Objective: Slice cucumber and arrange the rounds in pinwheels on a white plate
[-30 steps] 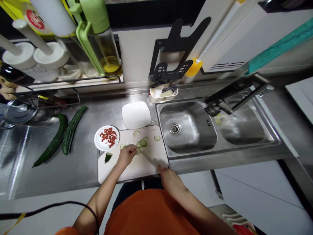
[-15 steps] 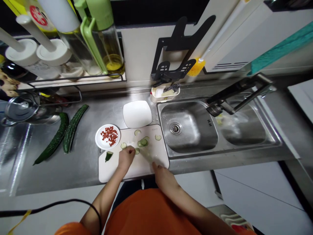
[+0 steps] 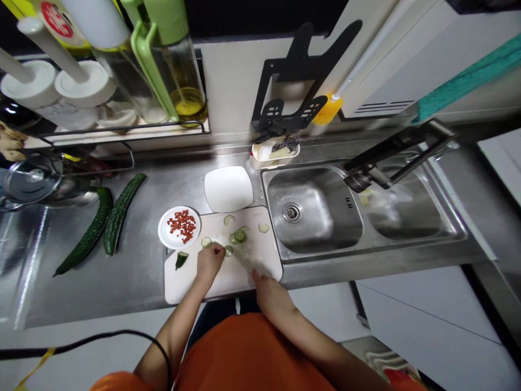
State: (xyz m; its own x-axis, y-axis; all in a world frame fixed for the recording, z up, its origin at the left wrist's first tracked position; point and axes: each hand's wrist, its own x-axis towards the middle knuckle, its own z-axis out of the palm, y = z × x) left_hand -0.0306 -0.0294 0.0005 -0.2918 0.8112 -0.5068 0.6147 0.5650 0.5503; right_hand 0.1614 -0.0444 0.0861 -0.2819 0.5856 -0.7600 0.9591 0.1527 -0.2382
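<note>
On the pale cutting board (image 3: 183, 288), my left hand (image 3: 209, 263) is closed, its fingertips pinched on a small piece of cucumber, mostly hidden. A thin cucumber slice (image 3: 228, 251) shows right beside those fingertips. My right hand (image 3: 271, 293) is wrapped round a knife at the board's near right edge. Its pale, faint blade (image 3: 243, 259) slants up and left toward the slice; the handle is hidden in the hand. Several more cucumber slices (image 3: 240, 235) are scattered over the board. A dark green cucumber end (image 3: 181, 260) lies at the left.
A white plate (image 3: 163, 231) of chopped red bits overlaps the board's left corner. Behind the board is a square white plate (image 3: 228, 189). Two whole cucumbers (image 3: 118, 220) lie to the left. At the right are the steel sink (image 3: 317, 217) and its black faucet (image 3: 382, 157).
The view has shifted very slightly. Both hands, the knife and the slices stay in practically the same places.
</note>
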